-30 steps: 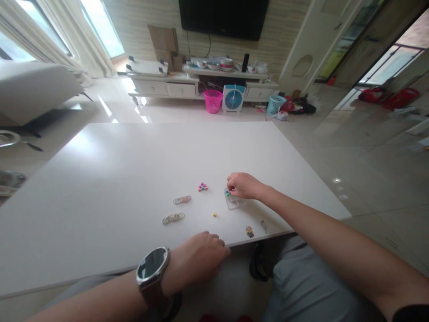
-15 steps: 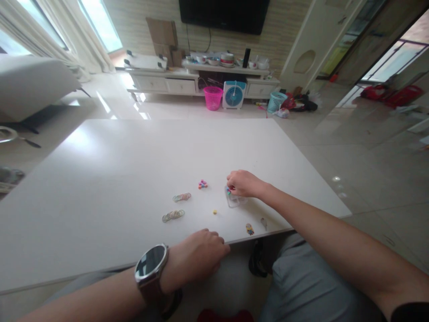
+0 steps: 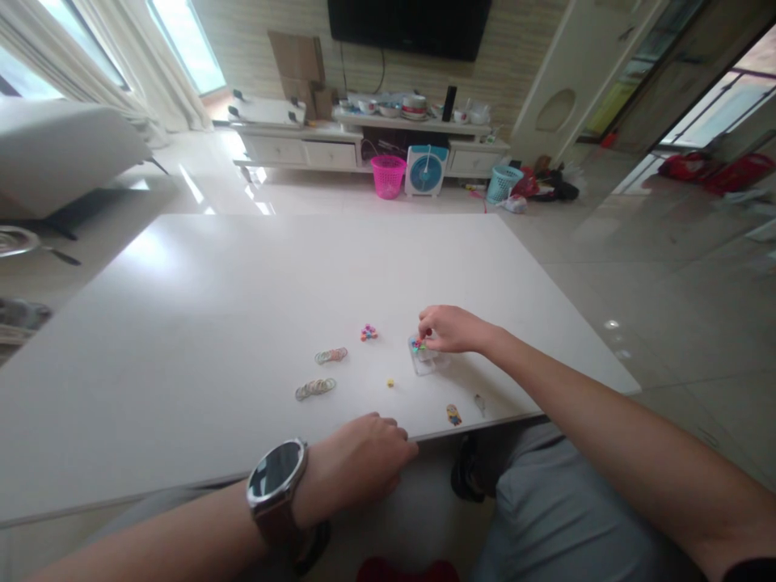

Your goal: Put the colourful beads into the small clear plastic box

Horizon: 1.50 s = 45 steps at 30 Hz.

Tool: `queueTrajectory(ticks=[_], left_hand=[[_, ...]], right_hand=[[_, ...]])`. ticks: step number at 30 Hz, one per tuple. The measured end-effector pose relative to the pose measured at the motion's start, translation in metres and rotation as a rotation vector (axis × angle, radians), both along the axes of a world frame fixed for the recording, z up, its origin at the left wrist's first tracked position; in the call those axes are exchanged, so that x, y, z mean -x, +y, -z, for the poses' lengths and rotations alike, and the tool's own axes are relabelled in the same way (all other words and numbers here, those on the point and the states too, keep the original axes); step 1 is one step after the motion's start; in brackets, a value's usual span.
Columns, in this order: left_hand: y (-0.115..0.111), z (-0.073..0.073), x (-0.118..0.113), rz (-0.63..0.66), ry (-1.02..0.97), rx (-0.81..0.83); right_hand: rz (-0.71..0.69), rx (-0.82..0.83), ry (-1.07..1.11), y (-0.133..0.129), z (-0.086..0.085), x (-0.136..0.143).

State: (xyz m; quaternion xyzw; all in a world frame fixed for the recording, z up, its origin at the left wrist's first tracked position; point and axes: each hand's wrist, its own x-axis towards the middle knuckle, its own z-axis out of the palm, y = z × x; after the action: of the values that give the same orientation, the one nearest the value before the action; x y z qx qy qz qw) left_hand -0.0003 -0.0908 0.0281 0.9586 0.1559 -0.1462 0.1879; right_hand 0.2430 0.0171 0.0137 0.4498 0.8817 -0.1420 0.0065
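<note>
My right hand (image 3: pixel 452 327) hovers over a small clear plastic box (image 3: pixel 423 365), thumb and fingers pinched together. Small coloured pieces (image 3: pixel 417 345) lie in the box just under the fingertips; whether the pinch holds one is too small to tell. At the table's near edge rests my left hand (image 3: pixel 364 457), its fingers curled down and nothing visible in them. Left of the box sits a little cluster of pink, orange and blue pieces (image 3: pixel 369 332). A tiny yellow piece (image 3: pixel 390 383) lies between the box and my left hand.
Two overlapping rows of thin rings, an upper one (image 3: pixel 331 356) and a lower one (image 3: pixel 315 389), lie on the white table (image 3: pixel 242 291). Near its front edge are a flat yellow-and-blue cartoon figure (image 3: pixel 453 415) and a small metallic item (image 3: pixel 479 403).
My right hand has lifted slightly and drawn back to the right, so more of the coloured pieces in the box show. My left hand stays in place.
</note>
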Motion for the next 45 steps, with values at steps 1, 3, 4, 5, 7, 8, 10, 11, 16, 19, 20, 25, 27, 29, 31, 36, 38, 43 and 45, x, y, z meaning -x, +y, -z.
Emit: queueTrajectory(ticks=[1,3,4,5,7,8,10,11,16,19,20,25,27,29,31,36,38,43,45], left_hand=[[0.000,0.001,0.000,0.001,0.001,-0.003],[0.000,0.002,0.000,0.001,0.000,-0.008],[0.000,0.002,0.000,0.002,-0.001,-0.009],[0.001,0.002,-0.001,0.003,-0.002,-0.011],[0.001,0.002,-0.001,0.004,-0.005,-0.014],[0.001,0.002,-0.001,0.006,-0.007,-0.016],[0.001,0.002,-0.001,0.006,-0.010,-0.020],[0.001,0.002,0.000,0.005,-0.011,-0.019],[0.001,0.003,0.001,0.002,-0.018,-0.014],[0.001,0.002,0.000,0.002,-0.009,-0.017],[0.001,0.001,0.000,0.002,-0.008,-0.018],[0.001,-0.001,-0.001,-0.005,0.000,-0.020],[0.001,0.000,-0.001,-0.005,-0.001,-0.015],[0.001,0.001,-0.001,-0.005,-0.004,-0.011],[0.001,0.003,-0.001,-0.003,-0.007,-0.012],[0.000,0.003,0.000,0.004,-0.009,-0.022],[0.001,0.002,-0.001,0.002,-0.012,-0.023],[0.001,0.003,0.000,-0.008,-0.034,-0.022],[0.000,0.004,0.001,-0.013,-0.043,-0.020]], right_hand=[[0.001,-0.007,0.017,0.000,-0.001,-0.001],[-0.011,-0.015,0.051,-0.001,-0.001,-0.003],[-0.026,-0.005,0.060,-0.001,-0.001,-0.003],[-0.044,0.015,0.059,-0.003,-0.001,-0.003],[-0.077,0.069,0.032,-0.006,0.001,-0.003],[-0.087,0.091,0.011,-0.007,0.003,-0.002],[-0.098,0.109,-0.028,-0.010,0.006,-0.001],[-0.101,0.104,-0.041,-0.011,0.008,0.000],[-0.125,0.068,-0.046,-0.011,0.011,0.001],[-0.135,0.052,-0.029,-0.009,0.010,0.001],[-0.134,0.041,-0.023,-0.009,0.010,0.001],[-0.122,0.037,-0.015,-0.009,0.013,0.000],[-0.118,0.050,-0.018,-0.009,0.014,0.000],[-0.110,0.058,-0.025,-0.010,0.015,0.000],[-0.105,0.064,-0.039,-0.011,0.016,0.002],[-0.123,0.062,-0.091,-0.014,0.018,0.007],[-0.125,0.054,-0.110,-0.014,0.018,0.008],[-0.106,0.073,-0.109,-0.015,0.017,0.008],[-0.096,0.093,-0.086,-0.015,0.017,0.007]])
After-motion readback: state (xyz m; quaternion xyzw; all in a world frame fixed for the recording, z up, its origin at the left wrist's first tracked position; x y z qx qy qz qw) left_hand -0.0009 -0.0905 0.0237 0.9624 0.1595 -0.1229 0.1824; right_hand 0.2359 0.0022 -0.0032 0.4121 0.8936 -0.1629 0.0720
